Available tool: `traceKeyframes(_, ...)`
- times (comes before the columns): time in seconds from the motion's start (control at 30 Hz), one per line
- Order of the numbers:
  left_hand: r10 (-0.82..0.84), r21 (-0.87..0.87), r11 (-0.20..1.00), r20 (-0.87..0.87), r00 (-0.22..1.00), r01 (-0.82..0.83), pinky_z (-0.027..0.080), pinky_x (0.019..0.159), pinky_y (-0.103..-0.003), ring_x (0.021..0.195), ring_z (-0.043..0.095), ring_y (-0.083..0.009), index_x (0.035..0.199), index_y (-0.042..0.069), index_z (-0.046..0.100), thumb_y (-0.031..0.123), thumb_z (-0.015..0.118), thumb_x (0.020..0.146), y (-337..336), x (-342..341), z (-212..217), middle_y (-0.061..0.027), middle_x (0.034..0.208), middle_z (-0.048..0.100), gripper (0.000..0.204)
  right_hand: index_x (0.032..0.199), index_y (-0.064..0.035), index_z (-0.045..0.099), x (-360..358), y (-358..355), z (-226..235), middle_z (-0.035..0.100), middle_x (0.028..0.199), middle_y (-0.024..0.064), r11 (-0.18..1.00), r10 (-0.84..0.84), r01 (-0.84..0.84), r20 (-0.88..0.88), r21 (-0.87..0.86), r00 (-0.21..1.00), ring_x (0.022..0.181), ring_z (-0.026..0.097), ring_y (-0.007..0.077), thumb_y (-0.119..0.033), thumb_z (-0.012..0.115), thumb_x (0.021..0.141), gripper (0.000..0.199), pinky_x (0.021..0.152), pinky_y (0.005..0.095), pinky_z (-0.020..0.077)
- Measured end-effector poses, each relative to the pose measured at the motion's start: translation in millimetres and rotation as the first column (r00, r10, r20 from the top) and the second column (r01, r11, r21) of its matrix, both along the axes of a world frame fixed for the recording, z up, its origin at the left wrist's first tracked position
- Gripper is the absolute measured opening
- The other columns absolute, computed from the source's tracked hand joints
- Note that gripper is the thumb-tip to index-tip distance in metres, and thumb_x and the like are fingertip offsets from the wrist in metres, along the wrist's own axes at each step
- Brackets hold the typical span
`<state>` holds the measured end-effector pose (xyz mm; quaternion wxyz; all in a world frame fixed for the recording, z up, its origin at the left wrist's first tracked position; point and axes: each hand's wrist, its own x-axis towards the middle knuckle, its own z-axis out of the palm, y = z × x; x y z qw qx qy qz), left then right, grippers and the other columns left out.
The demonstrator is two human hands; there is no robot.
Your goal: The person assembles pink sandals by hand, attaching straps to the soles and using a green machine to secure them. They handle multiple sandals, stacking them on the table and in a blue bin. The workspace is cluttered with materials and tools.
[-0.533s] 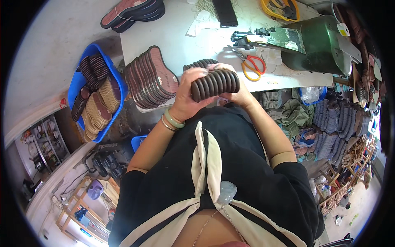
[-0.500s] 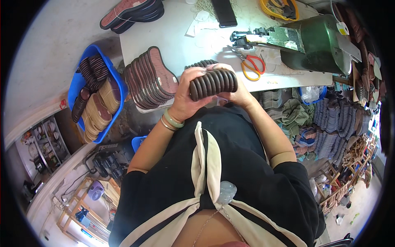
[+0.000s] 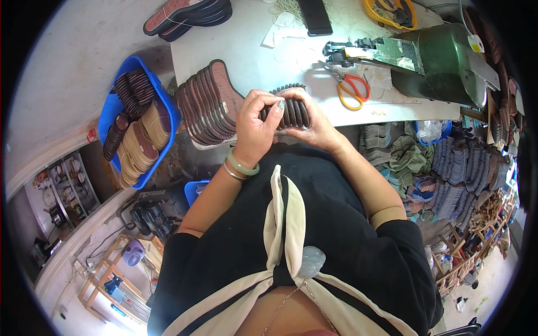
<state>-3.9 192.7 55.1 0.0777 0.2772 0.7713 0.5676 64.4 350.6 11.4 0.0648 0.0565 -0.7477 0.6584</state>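
Note:
Between my two hands, in front of my chest at the table's near edge, is a bundle of dark-edged shoe soles (image 3: 295, 113), pressed together with the rounded ends facing me. My left hand (image 3: 256, 119) grips its left side, thumb across the front. Around its right side wraps my right hand (image 3: 315, 124), fingers over the top. The far ends show just beyond my fingers. Left of my left hand, a leaning row of reddish-brown soles (image 3: 216, 103) with dark rims stands at the table's corner.
Scissors (image 3: 352, 92) with red and orange handles lie right of my hands, before a green machine (image 3: 437, 61). Farther back are a black phone (image 3: 315, 17), a yellow basket (image 3: 414, 22) and tied soles (image 3: 190, 17). A blue crate (image 3: 175, 112) of soles stands left.
The bundle has turned and come lower in my hands, so less of its front shows. My left thumb now lies across it. The whole view has shifted slightly.

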Motion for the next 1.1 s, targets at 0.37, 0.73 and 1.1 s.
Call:
traceKeyframes(0.37, 0.058, 0.338, 0.940, -0.003, 0.998, -0.053, 0.041, 0.095, -0.032, 0.104, 0.050, -0.0185, 0.130, -0.001, 0.038, 0.026, 0.068, 0.091, -2, 14, -60, -0.0116, 0.115, 0.046, 0.056, 0.128, -0.0073, 0.048, -10, 22, -73, 0.056, 0.122, 0.0140, 0.917, -0.007, 0.067, -0.153, 0.394, 0.988, 0.120, 0.050, 0.0355, -0.024, 0.088, 0.058, 0.083, 0.109, 0.0482, 0.0346)
traceKeyframes(0.73, 0.361, -0.426, 0.882, 0.344, 0.867, -0.199, 0.026, 0.114, -0.042, 0.138, 0.029, -0.0442, 0.143, -0.010, 0.022, 0.040, 0.050, 0.096, -28, -61, -114, -0.0372, 0.146, 0.026, 0.075, 0.131, 0.0106, 0.040, -161, -29, -106, 0.062, 0.114, 0.0251, 0.984, -0.171, 0.080, 0.729, 0.158, 0.663, 0.101, 0.064, 0.0297, -0.024, 0.080, 0.072, 0.079, 0.086, 0.0380, 0.0519)
traceKeyframes(1.1, 0.575, -0.615, 0.656, 0.033, 0.818, -0.437, 0.028, 0.112, -0.045, 0.134, 0.035, -0.0434, 0.141, -0.010, 0.030, 0.050, 0.055, 0.092, -212, -85, -161, -0.0337, 0.143, 0.035, 0.081, 0.131, 0.0130, 0.040, -178, -71, -129, 0.059, 0.117, 0.0241, 0.976, -0.193, 0.209, 0.658, 0.055, 0.728, 0.099, 0.064, 0.0291, -0.019, 0.076, 0.078, 0.072, 0.086, 0.0347, 0.0524)
